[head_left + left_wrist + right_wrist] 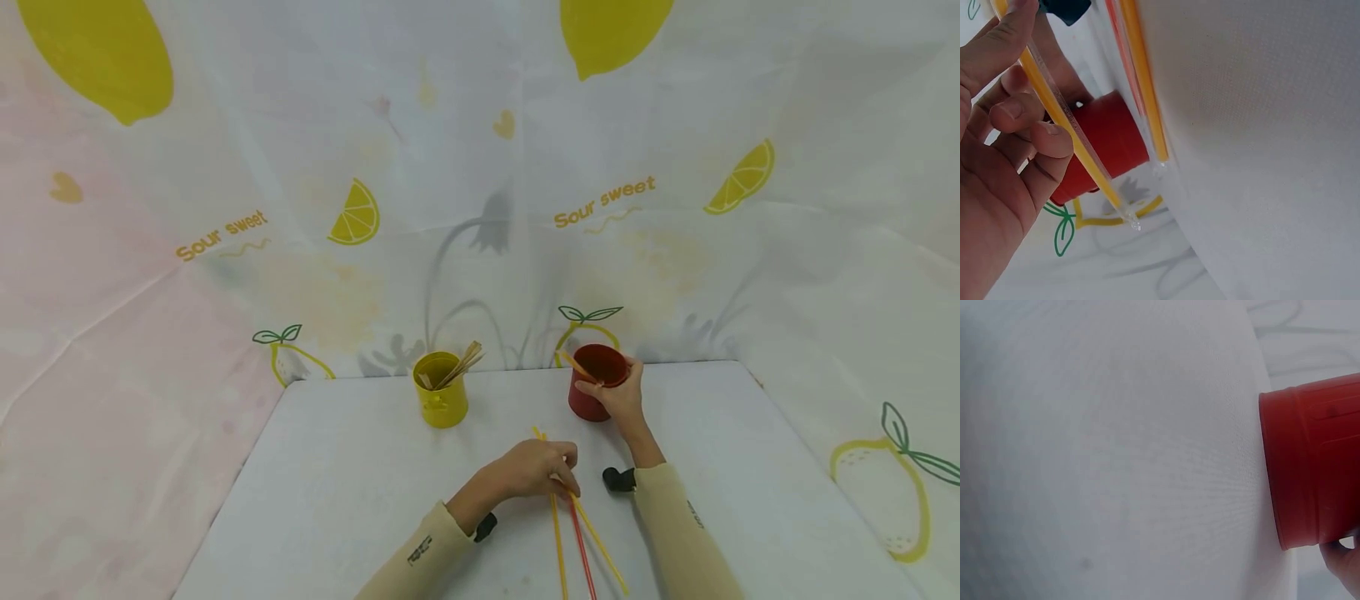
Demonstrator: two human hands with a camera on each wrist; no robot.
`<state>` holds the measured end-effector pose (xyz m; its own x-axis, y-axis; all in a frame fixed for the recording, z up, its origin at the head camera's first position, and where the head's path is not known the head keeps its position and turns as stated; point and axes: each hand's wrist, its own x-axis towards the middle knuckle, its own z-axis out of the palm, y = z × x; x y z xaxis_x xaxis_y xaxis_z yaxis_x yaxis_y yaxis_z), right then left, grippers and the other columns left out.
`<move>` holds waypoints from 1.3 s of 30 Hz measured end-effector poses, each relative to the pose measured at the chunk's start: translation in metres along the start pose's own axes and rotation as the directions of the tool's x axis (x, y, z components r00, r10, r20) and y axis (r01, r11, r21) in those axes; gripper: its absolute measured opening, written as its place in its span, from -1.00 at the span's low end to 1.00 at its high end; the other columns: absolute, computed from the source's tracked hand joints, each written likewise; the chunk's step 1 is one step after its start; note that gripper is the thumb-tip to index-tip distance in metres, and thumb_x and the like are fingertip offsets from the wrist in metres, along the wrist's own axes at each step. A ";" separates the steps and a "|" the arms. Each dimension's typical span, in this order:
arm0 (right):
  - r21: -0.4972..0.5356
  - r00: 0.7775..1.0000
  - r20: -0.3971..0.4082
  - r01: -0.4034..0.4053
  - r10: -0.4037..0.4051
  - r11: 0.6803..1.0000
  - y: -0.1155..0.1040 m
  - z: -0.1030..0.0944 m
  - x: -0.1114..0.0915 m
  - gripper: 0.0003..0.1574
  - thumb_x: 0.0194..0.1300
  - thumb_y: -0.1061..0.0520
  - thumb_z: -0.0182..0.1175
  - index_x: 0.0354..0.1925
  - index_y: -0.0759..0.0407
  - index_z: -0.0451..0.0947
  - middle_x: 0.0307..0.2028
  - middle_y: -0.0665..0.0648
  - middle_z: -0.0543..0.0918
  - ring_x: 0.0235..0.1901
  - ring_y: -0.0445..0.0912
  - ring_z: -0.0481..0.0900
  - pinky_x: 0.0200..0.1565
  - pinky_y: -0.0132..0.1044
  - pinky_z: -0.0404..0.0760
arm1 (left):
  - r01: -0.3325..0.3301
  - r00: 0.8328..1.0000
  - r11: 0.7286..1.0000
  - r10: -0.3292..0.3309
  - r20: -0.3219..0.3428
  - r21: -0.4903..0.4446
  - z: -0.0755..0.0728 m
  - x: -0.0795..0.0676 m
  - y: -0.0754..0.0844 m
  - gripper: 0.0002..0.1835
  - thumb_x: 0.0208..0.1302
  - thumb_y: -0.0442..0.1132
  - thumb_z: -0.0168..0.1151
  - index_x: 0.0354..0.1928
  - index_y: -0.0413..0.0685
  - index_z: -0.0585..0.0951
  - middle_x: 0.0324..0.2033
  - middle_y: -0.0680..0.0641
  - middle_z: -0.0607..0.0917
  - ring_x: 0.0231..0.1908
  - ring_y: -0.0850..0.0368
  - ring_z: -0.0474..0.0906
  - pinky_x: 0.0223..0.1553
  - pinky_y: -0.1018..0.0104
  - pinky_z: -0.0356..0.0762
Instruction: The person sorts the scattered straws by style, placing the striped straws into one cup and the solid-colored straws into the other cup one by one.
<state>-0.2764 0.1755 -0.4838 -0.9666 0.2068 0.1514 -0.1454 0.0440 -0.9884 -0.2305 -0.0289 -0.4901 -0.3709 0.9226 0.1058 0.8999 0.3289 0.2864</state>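
In the head view my left hand point(536, 469) is over the middle of the table. Between its thumb and fingers it pinches a yellow straw point(1054, 103) in a clear wrapper, best seen in the left wrist view. Beneath that hand a red straw point(581, 546) and another yellow straw point(1141, 75) lie on the table. My right hand point(624, 398) grips the red pail point(583, 406) at its near right side, thumb right at the rim. An orange-yellow stick point(576, 367) leans across the pail's opening. In the right wrist view only a fingertip point(1344, 569) shows below the pail.
Left of the red pail, near the table's back edge, stands a yellow pail point(442, 412) with several pale wooden sticks point(461, 365) in it. Behind the white table point(337, 492) hangs a lemon-print cloth point(450, 275). A dark camera mount point(618, 479) sits at the right wrist.
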 end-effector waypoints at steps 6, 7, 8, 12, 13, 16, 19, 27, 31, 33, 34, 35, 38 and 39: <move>0.001 1.000 0.006 0.005 -0.005 1.000 -0.001 0.000 -0.001 0.07 0.10 0.33 0.43 0.34 0.33 -0.08 0.33 0.35 0.21 0.29 0.16 0.19 0.30 0.07 0.26 | -0.011 0.999 0.999 0.012 -0.051 0.030 -0.001 -0.001 0.000 -0.81 0.07 -0.08 0.48 -0.22 0.22 0.82 -0.37 0.22 0.47 -0.42 0.47 0.32 -0.45 0.72 0.20; 0.000 1.000 0.007 0.005 -0.005 1.000 -0.001 0.000 -0.001 0.07 0.10 0.33 0.43 0.34 0.33 -0.08 0.33 0.35 0.21 0.30 0.16 0.19 0.30 0.07 0.26 | -0.009 0.998 1.000 0.011 -0.061 0.028 -0.002 -0.001 0.000 -0.81 0.07 -0.08 0.48 -0.22 0.22 0.82 -0.38 0.22 0.47 -0.43 0.48 0.32 -0.45 0.73 0.20; -0.001 1.000 0.008 0.006 -0.006 1.000 -0.001 0.000 -0.001 0.07 0.11 0.33 0.42 0.34 0.33 -0.08 0.33 0.36 0.21 0.30 0.16 0.19 0.30 0.08 0.26 | -0.004 0.997 1.000 0.005 -0.071 0.026 -0.003 -0.002 0.000 -0.81 0.07 -0.08 0.48 -0.22 0.22 0.82 -0.38 0.23 0.47 -0.43 0.48 0.32 -0.45 0.73 0.20; 0.008 1.000 0.002 0.005 -0.005 1.000 -0.001 0.000 0.000 0.08 0.09 0.33 0.44 0.33 0.34 -0.07 0.32 0.35 0.23 0.29 0.15 0.20 0.29 0.06 0.27 | 0.020 0.993 1.000 -0.020 -0.119 -0.003 -0.012 -0.005 -0.002 -0.82 0.10 -0.10 0.48 -0.21 0.19 0.82 -0.37 0.20 0.49 -0.43 0.45 0.35 -0.44 0.72 0.22; 0.007 1.000 0.000 0.005 -0.005 1.000 0.000 0.000 0.001 0.08 0.08 0.34 0.43 0.33 0.34 -0.08 0.32 0.35 0.23 0.29 0.15 0.20 0.29 0.05 0.27 | 0.020 0.990 1.000 -0.019 -0.136 0.002 -0.013 -0.005 -0.003 -0.82 0.11 -0.10 0.47 -0.21 0.20 0.82 -0.36 0.20 0.50 -0.42 0.44 0.36 -0.43 0.72 0.22; 0.014 1.000 -0.007 0.002 -0.002 1.000 0.015 -0.001 0.010 0.12 0.06 0.32 0.47 0.34 0.30 -0.08 0.32 0.32 0.23 0.29 0.12 0.21 0.29 0.03 0.27 | 0.006 0.981 1.000 -0.005 -0.193 0.004 -0.018 -0.006 -0.006 -0.83 0.13 -0.12 0.47 -0.20 0.17 0.82 -0.33 0.18 0.52 -0.42 0.41 0.39 -0.39 0.73 0.24; 0.007 1.000 -0.018 0.006 -0.006 1.000 0.032 -0.003 0.018 0.17 0.03 0.27 0.51 0.35 0.26 -0.08 0.33 0.28 0.24 0.29 0.10 0.21 0.30 0.03 0.27 | -0.023 0.963 1.000 0.026 -0.267 0.013 -0.020 -0.007 -0.010 -0.83 0.13 -0.14 0.48 -0.20 0.15 0.82 -0.32 0.15 0.53 -0.43 0.39 0.41 -0.37 0.72 0.26; 0.004 0.999 -0.041 0.034 -0.033 0.999 0.045 -0.004 0.023 0.17 -0.03 0.25 0.55 0.32 0.24 -0.03 0.28 0.26 0.29 0.24 0.09 0.25 0.25 0.02 0.32 | -0.061 0.906 0.998 0.052 -0.420 -0.009 -0.032 -0.011 -0.017 -0.83 0.13 -0.21 0.48 -0.20 0.10 0.82 -0.30 0.12 0.56 -0.43 0.38 0.43 -0.38 0.71 0.31; 0.006 0.999 -0.034 0.031 -0.031 1.000 0.045 -0.004 0.023 0.19 -0.03 0.24 0.55 0.33 0.24 -0.05 0.29 0.26 0.28 0.25 0.07 0.25 0.24 -0.03 0.30 | -0.092 0.860 0.996 0.080 -0.503 0.002 -0.041 -0.011 -0.019 -0.82 0.10 -0.26 0.49 -0.21 0.05 0.82 -0.31 0.09 0.58 -0.44 0.32 0.45 -0.38 0.69 0.34; 0.005 0.999 -0.026 0.029 -0.028 1.000 0.043 -0.005 0.023 0.21 -0.03 0.24 0.55 0.34 0.24 -0.07 0.30 0.26 0.27 0.26 0.07 0.24 0.25 -0.02 0.29 | -0.097 0.836 0.995 0.083 -0.543 0.003 -0.044 -0.012 -0.020 -0.81 0.08 -0.28 0.50 -0.21 0.04 0.82 -0.31 0.09 0.58 -0.43 0.28 0.47 -0.38 0.68 0.35; 0.007 0.999 -0.025 0.027 -0.027 1.000 0.043 -0.005 0.023 0.22 -0.03 0.25 0.55 0.35 0.24 -0.07 0.31 0.27 0.26 0.27 0.08 0.24 0.25 -0.02 0.28 | -0.096 0.824 0.995 0.079 -0.561 0.000 -0.045 -0.012 -0.021 -0.80 0.07 -0.29 0.51 -0.21 0.03 0.82 -0.32 0.08 0.59 -0.43 0.27 0.47 -0.38 0.67 0.36; 0.009 0.999 -0.024 0.025 -0.025 1.000 0.042 -0.005 0.022 0.22 -0.03 0.24 0.55 0.35 0.24 -0.07 0.31 0.27 0.26 0.27 0.09 0.24 0.25 -0.01 0.28 | -0.097 0.813 0.995 0.074 -0.578 -0.008 -0.047 -0.012 -0.022 -0.79 0.06 -0.31 0.51 -0.21 0.03 0.82 -0.32 0.08 0.59 -0.43 0.25 0.48 -0.38 0.67 0.37; 0.005 1.000 -0.019 0.015 -0.015 1.000 0.041 -0.004 0.022 0.22 -0.02 0.23 0.56 0.35 0.23 -0.08 0.32 0.27 0.25 0.28 0.09 0.22 0.26 0.01 0.28 | -0.090 0.784 0.995 0.048 -0.619 -0.035 -0.052 -0.013 -0.025 -0.77 0.05 -0.34 0.51 -0.20 0.02 0.82 -0.32 0.08 0.60 -0.42 0.24 0.49 -0.37 0.66 0.40; 0.004 1.000 -0.019 0.014 -0.014 1.000 0.041 -0.004 0.022 0.22 -0.02 0.22 0.56 0.35 0.22 -0.07 0.31 0.26 0.25 0.28 0.09 0.22 0.26 0.02 0.29 | -0.089 0.774 0.995 0.041 -0.631 -0.045 -0.053 -0.013 -0.026 -0.77 0.05 -0.34 0.50 -0.20 0.02 0.82 -0.32 0.08 0.60 -0.41 0.25 0.49 -0.37 0.65 0.41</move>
<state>-0.3028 0.1862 -0.5214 -0.9603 0.2250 0.1652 -0.1597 0.0425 -0.9863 -0.2608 -0.0605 -0.4479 -0.3949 0.6008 0.6951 0.9183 0.2358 0.3180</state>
